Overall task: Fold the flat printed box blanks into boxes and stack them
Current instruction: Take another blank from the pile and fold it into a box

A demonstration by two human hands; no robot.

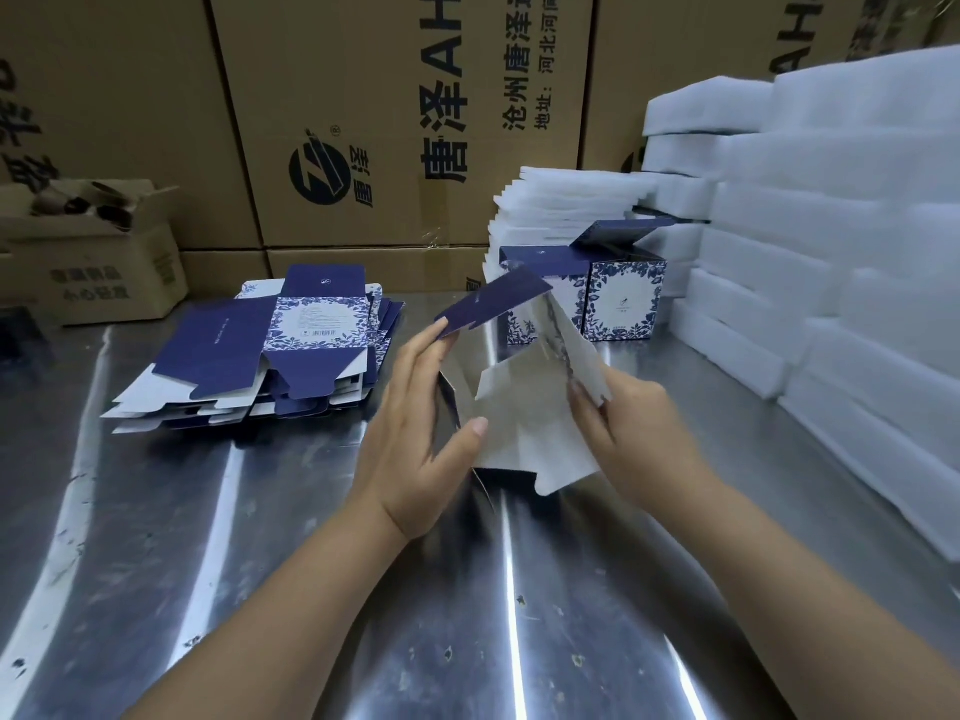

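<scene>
A half-formed box blank point(519, 407), white inside and navy with blue floral print outside, stands on the steel table point(260, 563) between my hands. My left hand point(421, 433) holds its left wall, fingers up near a raised navy flap point(493, 304), thumb against the white inner panel. My right hand point(628, 423) grips the right white flap. A pile of flat printed blanks point(265, 350) lies at the left. Two folded boxes point(618, 298) stand behind the blank, one with its lid flap up.
White foam sheets are stacked behind the folded boxes point(561, 210) and in tall piles along the right point(831, 241). Large brown cartons point(395, 122) form a wall at the back. A small open carton point(88, 262) sits at the far left.
</scene>
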